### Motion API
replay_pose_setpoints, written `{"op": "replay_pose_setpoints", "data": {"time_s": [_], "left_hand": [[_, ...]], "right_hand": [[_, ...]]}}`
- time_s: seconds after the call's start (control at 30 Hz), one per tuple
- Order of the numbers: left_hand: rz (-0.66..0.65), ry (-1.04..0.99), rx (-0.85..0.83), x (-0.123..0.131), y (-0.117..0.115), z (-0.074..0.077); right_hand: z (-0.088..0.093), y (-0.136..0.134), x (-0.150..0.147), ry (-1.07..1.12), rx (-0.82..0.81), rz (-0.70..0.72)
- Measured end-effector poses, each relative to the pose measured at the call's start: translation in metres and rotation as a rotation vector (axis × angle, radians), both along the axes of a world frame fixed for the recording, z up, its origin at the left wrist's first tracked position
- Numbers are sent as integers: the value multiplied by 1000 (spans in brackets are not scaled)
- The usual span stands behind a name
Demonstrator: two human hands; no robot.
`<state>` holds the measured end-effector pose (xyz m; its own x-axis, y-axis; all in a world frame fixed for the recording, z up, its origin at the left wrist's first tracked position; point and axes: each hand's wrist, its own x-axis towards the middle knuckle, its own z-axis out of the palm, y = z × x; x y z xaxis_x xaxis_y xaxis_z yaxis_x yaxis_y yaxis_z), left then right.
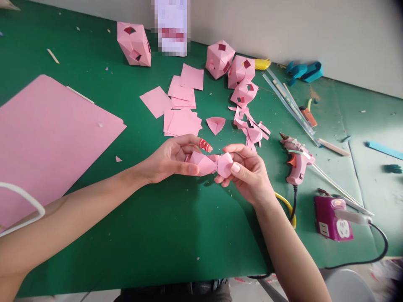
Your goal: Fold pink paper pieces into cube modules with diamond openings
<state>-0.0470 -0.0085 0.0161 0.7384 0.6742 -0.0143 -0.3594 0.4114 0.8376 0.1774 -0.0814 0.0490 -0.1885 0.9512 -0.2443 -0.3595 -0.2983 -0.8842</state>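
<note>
Between my two hands, above the green table (157, 235), is a folded pink paper piece (203, 164) with several facets. My left hand (171, 159) is closed on its left part, thumb in front; a red patterned wrap covers one fingertip. The right part is pinched between thumb and fingers of my right hand (247, 170). Just beyond my hands lies a small folded pink triangle (215, 125). Behind it are several loose pink paper squares (182, 122). Pink paper scraps (252, 130) lie past my right hand.
Several folded pink paper polyhedra (220, 58) stand at the back, one farther left (134, 44). A large pink sheet (59, 138) covers the left side. On the right are a pink hot glue gun (297, 161), a purple power socket block (333, 218) with a cable, and a ruler (291, 107).
</note>
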Motion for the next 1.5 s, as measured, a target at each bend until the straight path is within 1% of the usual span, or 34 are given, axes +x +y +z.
{"op": "replay_pose_setpoints", "data": {"time_s": [0.23,0.43,0.6,0.83,1.03,1.17,1.27,1.37,1.5], "left_hand": [[37,29,19,0,-1,1],[0,11,6,0,0,-1],[-19,10,-19,1,-1,0],[-8,-3,-39,3,-1,3],[-88,5,-112,3,1,6],[-143,-28,-105,3,2,7],[-152,-37,-113,3,2,7],[-154,-34,-124,3,2,8],[-163,-13,-137,3,3,9]], "right_hand": [[0,0,-1,-35,-18,21],[1,-1,-5,18,-23,37],[0,-1,-7,21,-49,52],[0,-2,-9,49,-63,72],[0,-2,-8,101,-40,110],[0,-3,-7,41,-39,121],[0,-3,-7,-8,-24,82],[0,-3,-9,14,-26,59],[-1,-2,-11,56,-37,66]]}}
